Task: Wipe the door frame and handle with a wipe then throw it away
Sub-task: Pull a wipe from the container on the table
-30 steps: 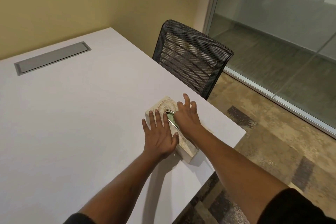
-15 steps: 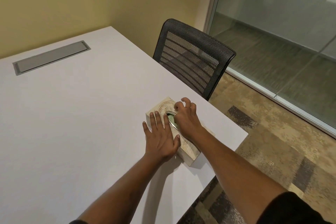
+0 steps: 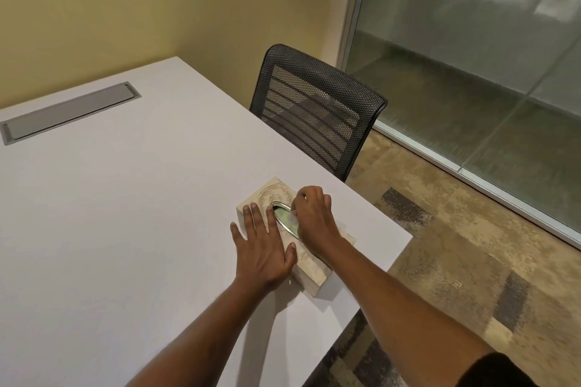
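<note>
— Since a second ago, what has changed?
— Fingers (image 3: 303,195) of the right hand (image 3: 312,217), then spread flat over the box (image 3: 311,273), are now curled and pinched at its oval slot (image 3: 284,218). A pale bit of wipe (image 3: 294,214) seems to be nipped there, though it is too small to be sure.
— And the left hand (image 3: 262,245)?
— It is laid flat on the box's left side, fingers spread, nothing held.
— Where is the box placed?
— On the counter (image 3: 125,198), near its right corner.
— What is found around it?
— A mesh chair (image 3: 317,113) is tucked in beyond the counter edge; a glass wall (image 3: 471,72) is seen to the right, above patterned carpet (image 3: 440,261). A grey hatch (image 3: 69,111) is set in the counter, well apart.
</note>
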